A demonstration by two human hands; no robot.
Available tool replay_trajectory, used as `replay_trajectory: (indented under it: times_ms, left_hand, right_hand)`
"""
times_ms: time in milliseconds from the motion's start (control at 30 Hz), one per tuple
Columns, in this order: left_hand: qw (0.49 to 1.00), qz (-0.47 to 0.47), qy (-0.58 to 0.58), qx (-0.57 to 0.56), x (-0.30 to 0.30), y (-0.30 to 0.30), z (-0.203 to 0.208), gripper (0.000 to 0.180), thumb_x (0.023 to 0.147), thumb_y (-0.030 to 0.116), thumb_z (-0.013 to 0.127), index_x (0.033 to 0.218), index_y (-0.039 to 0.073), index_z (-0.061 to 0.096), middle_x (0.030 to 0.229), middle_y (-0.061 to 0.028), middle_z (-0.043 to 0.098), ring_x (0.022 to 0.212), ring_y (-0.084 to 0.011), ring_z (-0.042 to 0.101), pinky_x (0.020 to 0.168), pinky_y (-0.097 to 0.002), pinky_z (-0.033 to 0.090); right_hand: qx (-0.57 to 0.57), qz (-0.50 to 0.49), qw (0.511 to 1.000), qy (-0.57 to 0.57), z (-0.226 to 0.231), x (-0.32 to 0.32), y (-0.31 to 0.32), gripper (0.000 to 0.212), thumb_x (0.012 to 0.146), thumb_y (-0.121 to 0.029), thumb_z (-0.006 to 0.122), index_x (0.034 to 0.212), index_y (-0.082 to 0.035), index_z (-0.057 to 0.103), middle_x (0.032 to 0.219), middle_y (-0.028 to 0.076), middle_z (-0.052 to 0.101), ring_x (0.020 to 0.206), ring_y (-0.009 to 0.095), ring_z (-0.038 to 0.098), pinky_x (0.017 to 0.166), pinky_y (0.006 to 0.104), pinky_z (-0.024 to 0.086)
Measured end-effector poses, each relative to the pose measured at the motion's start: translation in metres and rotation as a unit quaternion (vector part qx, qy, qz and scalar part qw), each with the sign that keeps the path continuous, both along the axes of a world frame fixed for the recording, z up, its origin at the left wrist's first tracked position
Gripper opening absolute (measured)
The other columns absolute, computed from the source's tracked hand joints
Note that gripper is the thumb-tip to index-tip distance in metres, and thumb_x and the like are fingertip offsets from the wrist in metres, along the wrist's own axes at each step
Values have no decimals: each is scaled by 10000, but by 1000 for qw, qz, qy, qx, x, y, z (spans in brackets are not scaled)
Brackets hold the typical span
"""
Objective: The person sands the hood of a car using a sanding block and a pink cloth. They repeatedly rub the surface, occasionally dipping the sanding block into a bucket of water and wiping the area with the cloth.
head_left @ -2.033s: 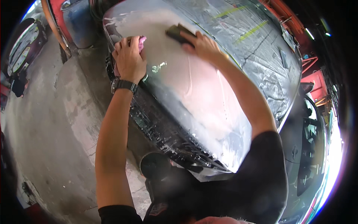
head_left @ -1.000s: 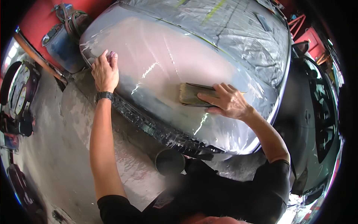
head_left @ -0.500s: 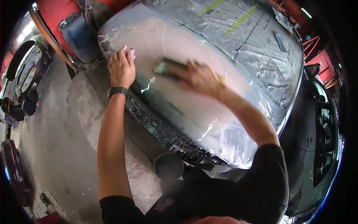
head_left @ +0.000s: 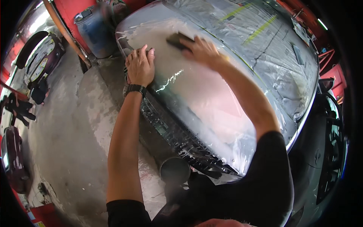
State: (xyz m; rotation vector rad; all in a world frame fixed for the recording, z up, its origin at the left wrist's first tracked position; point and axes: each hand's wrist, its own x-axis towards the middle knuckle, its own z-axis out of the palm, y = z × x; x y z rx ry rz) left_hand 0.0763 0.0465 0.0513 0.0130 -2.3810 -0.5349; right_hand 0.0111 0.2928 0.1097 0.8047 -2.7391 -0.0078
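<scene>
One left hand (head_left: 140, 70): loosely bent, can't tell if holding anything
Right hand (head_left: 203, 52): gripping a sanding block (head_left: 175, 41)
Car body panel (head_left: 211, 89): under both, maybe midway, milky film (head_left: 223, 138) left
Masking sheet (head_left: 281, 47): already on

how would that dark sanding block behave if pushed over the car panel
The dark sanding block likely slides easily, since the car panel looks wet and glossy. It is probably light, as only the right hand holds it. Its slablike shape suggests stiffness, though blur hides detail.
</scene>
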Motion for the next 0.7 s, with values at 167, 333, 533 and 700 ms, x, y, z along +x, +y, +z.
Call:
replay_trajectory:
  times_ms: [167, 333, 533, 700]
  left_hand:
    - [1000, 27, -11, 7, 1, -4, -2, 485, 1031, 481, 425, 1336, 129, 563, 1285, -151, 590, 1248, -368, 499, 1088, -508, 334]
    - [1000, -13, 16, 2, -5, 19, 0, 482, 1028, 474, 432, 1334, 122, 559, 1269, -154, 597, 1240, -366, 502, 1091, -511, 328]
    - [999, -5, 37, -30, 5, 0, 5, 441, 1025, 445, 460, 1281, 106, 581, 1155, -157, 636, 1112, -369, 567, 975, -518, 416]
    - [997, -43, 63, 27, 19, -3, 19, 394, 988, 379, 519, 1223, 71, 589, 1072, -196, 649, 1048, -378, 595, 939, -523, 436]
  right_hand:
    - [24, 77, 996, -26, 4, 136, 65, 581, 898, -450, 653, 1444, -317, 507, 1192, 212, 556, 1035, 367, 626, 839, 484, 556]
    - [6, -51, 998, -26, 21, -4, 72, 560, 946, -523, 545, 1464, -324, 480, 1257, 227, 559, 1083, 404, 635, 899, 509, 537]
    - [-1, 24, 1000, -2, 7, -26, 56, 575, 940, -516, 571, 1470, -312, 478, 1304, 218, 558, 1112, 394, 612, 903, 487, 518]
    - [12, 107, 993, 51, -7, 212, 152, 525, 916, -370, 642, 1408, -199, 580, 1124, 233, 651, 976, 422, 625, 865, 505, 497]
